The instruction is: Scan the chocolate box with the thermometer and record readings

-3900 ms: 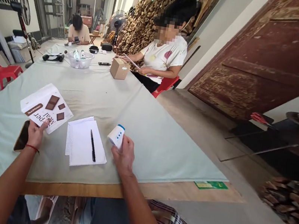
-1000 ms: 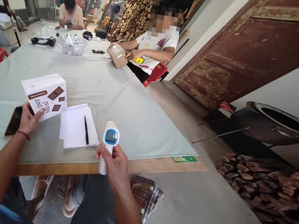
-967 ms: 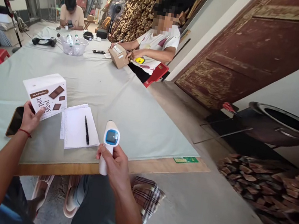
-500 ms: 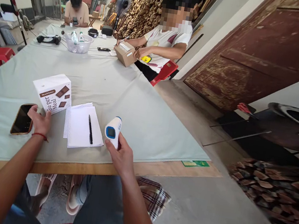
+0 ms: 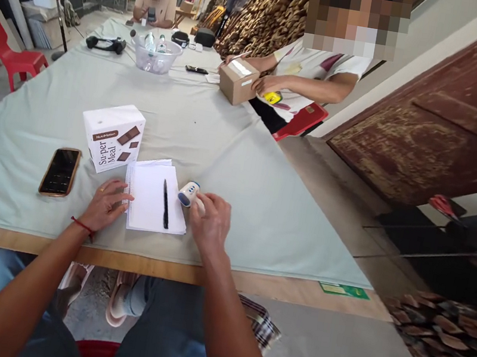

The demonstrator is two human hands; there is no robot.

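My right hand (image 5: 212, 222) is closed around the handle of a white and blue infrared thermometer (image 5: 189, 193), its head tipped to the left beside the paper. My left hand (image 5: 108, 204) has its fingers apart and holds nothing; the fingertips reach the left edge of a stack of white paper sheets (image 5: 147, 197). A black pen (image 5: 166, 204) lies across the sheets. Behind my left hand stands a white "Su-per Meal" box (image 5: 113, 136), upright. To the left, a smartphone (image 5: 60, 172) in a brown-edged case lies face up on the cloth.
A co-worker at the right edge handles a cardboard box (image 5: 237, 82) and a yellow tape measure (image 5: 273, 96). Farther back are a clear plastic basin (image 5: 155, 61) with bottles and a black headset-like item (image 5: 106, 44). Another person sits at the far end. The table's wooden edge (image 5: 126, 261) is nearest me.
My left hand has left the box and moved right to the paper's edge. The thermometer has turned in my right hand, its screen no longer facing me. The view has shifted left.
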